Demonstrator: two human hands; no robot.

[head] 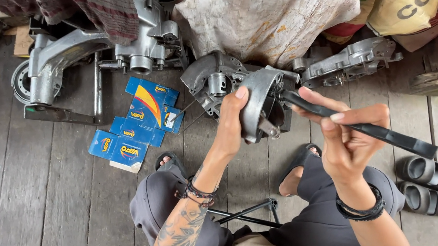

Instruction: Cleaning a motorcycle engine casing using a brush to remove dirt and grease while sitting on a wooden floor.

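Far to my left, a large silver cast-metal engine casing (70, 51) is lying on the grey wooden plank floor (39, 202), and just beside it a cluster of flat blue cardboard boxes with yellow and red swooshes (137, 123) is spreading across the boards. My left hand (231, 119) is gripping a rounded grey cast-aluminium engine cover (259, 105), fingers wrapped tight around its rim, holding it up above my knees and in front of a round silver engine part with a small cylinder at its centre (211, 82). My right hand (351, 137) is pinching a long black flat-handled tool (363, 128), thumb and fingers clamped on its shaft, with its tip reaching into the cover. Behind it, another silver engine housing (351, 60) is resting near a stained white cloth (268, 11). Far right, a pair of black rubber sandals (431, 185) is sitting on the planks.
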